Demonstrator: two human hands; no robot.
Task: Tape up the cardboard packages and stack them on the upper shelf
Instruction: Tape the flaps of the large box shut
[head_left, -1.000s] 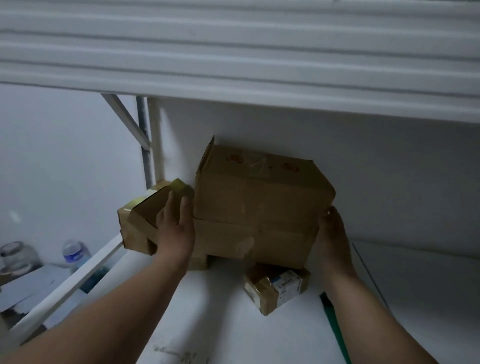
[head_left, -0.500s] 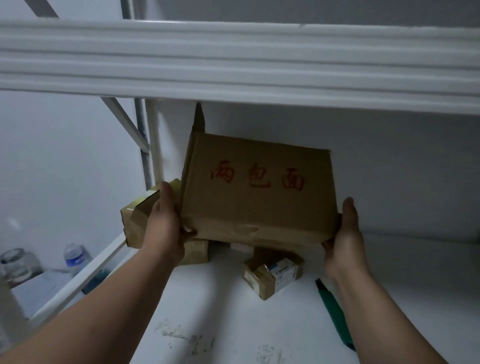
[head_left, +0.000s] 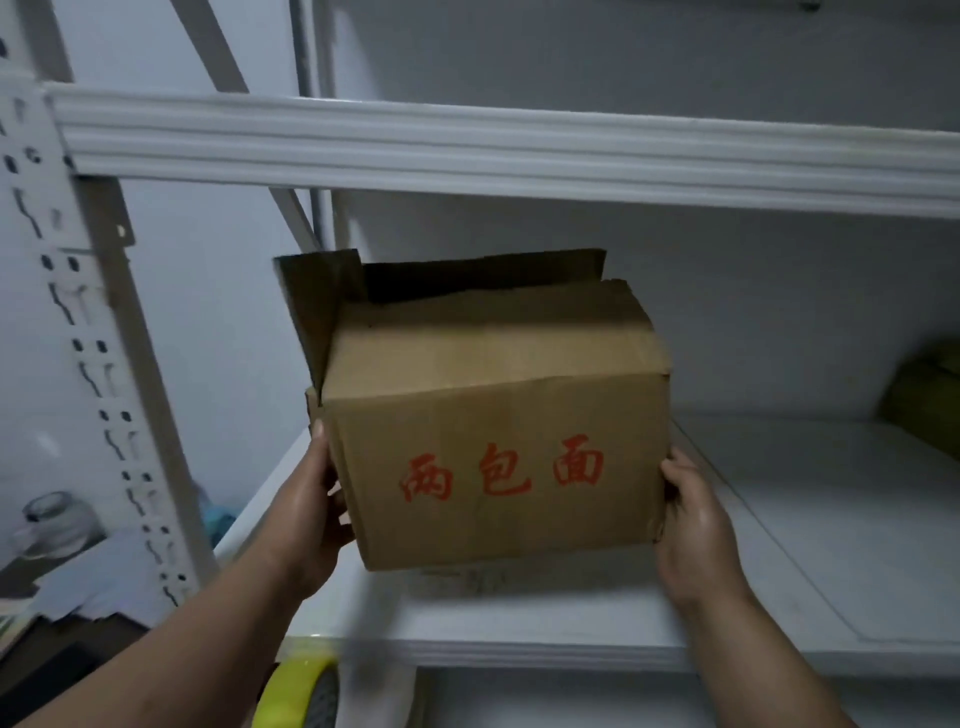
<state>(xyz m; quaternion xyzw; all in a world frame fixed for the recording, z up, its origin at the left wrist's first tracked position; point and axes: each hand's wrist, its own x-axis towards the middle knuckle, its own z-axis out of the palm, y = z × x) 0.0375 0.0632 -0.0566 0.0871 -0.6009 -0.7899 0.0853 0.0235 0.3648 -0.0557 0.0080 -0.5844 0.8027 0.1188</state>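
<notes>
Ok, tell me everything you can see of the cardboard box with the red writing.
The cardboard box is plain brown corrugated card, creased and a little worn, with three red handwritten characters on the side facing the camera. Its top is untaped: the near flap lies folded over, while the left and back flaps stand up. It sits roughly level, held in front of the white shelf. The left hand grips its left side and the right hand its right side.

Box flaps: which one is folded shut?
The near flap, on the side with the red writing, lies flat over the top of the box. The left flap and rear flap stand up. A right flap is not visible.
</notes>
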